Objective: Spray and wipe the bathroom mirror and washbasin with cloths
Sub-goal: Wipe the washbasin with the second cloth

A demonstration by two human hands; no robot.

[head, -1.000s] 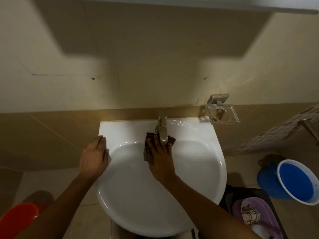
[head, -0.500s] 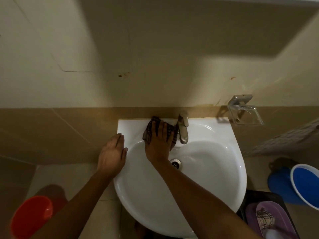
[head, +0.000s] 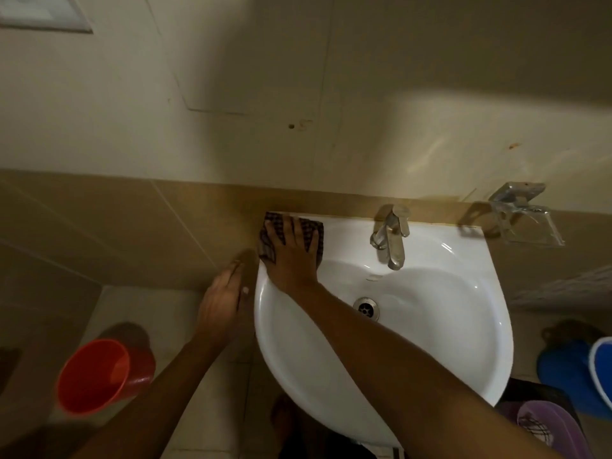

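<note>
Two hands over a white washbasin (head: 430, 326) fixed to a tan-tiled wall. Surroundings first: chrome tap (head: 390, 236) at the back rim, spout pointing into the bowl; drain (head: 366, 308) visible in the bottom of the bowl. Clear soap holder (head: 526, 223) on the wall just right of the basin's back corner, apart from the tap. On the floor, left of the basin, a red bucket (head: 92, 376) tilted toward the camera. Far right edge, a blue bucket (head: 563, 372) partly cut off by the frame. Bottom right, a purple tub (head: 559, 432) with a checked fabric inside, in a dark crate; detail too dim to read. A bare foot (head: 281, 415) shows on the floor tiles under the basin's front.

Right forearm crosses the bowl diagonally, hiding part of the near rim.

Right hand (head: 291, 253): fingers spread and flat, palm pressed down on a dark checked cloth (head: 270, 243). Cloth lies on the basin's back left corner, against the wall tile, its left edge hanging slightly over the rim. Well left of the tap, not touching it.

Left hand (head: 225, 299): empty, fingers extended together, lying along the outer left side of the basin. Blurred; whether it touches the rim cannot be told.
</note>
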